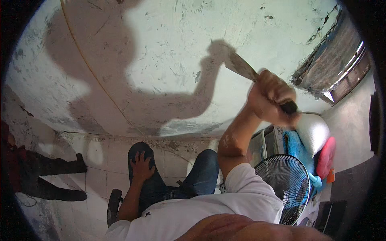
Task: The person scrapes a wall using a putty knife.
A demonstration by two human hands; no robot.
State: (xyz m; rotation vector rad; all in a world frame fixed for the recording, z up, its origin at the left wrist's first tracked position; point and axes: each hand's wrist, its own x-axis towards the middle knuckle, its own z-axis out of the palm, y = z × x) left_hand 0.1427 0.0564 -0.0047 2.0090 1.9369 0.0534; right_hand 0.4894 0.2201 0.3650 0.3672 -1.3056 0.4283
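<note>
My right hand (273, 98), raised and slightly blurred, is closed around the dark handle of a scraper (241, 67). The flat metal blade points up and left at a whitish painted wall (172, 54); its tip overlaps a shadow there, and I cannot tell if it touches. The wall bears many small scrapes and dark chips. My left hand (143, 167) rests on my left knee with its fingers spread, holding nothing. My knees, in dark jeans, face the foot of the wall.
A black fan (283, 186) stands close by my right elbow. Behind it lie a blue cloth (292, 141), a white sack (313, 131) and a red cushion (326, 156). A thin yellowish cable (90, 67) crosses the wall. At the left, another person's dark-trousered legs (54, 165) show.
</note>
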